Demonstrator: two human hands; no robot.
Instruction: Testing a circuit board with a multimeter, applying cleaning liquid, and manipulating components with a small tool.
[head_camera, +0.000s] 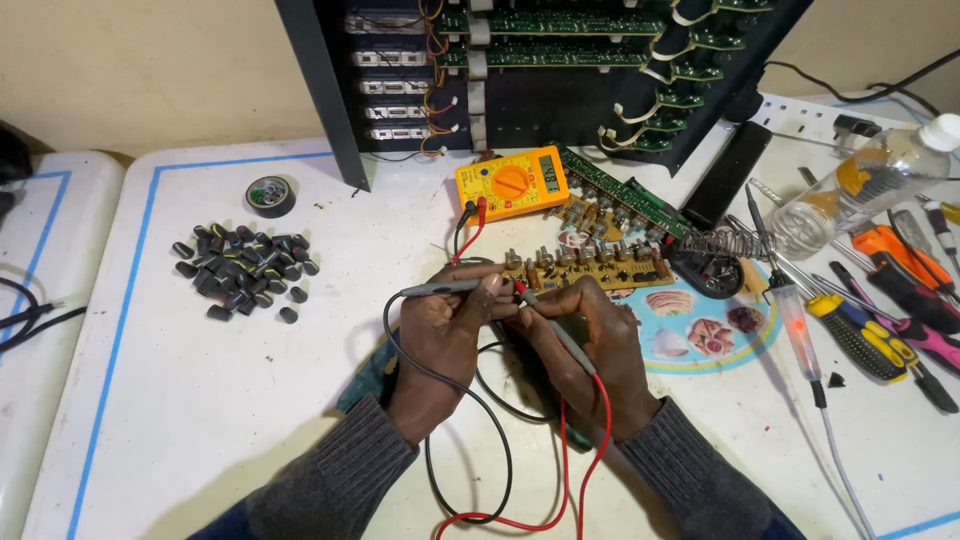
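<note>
The left hand pinches the black probe, and the right hand closes its grip on the red probe like a pen, so both tips meet the small circuit board on the white table, near the yellow multimeter

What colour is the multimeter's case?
Orange-yellow; the multimeter shows in the head view.

Both hands pinched, fingertips meeting
</note>
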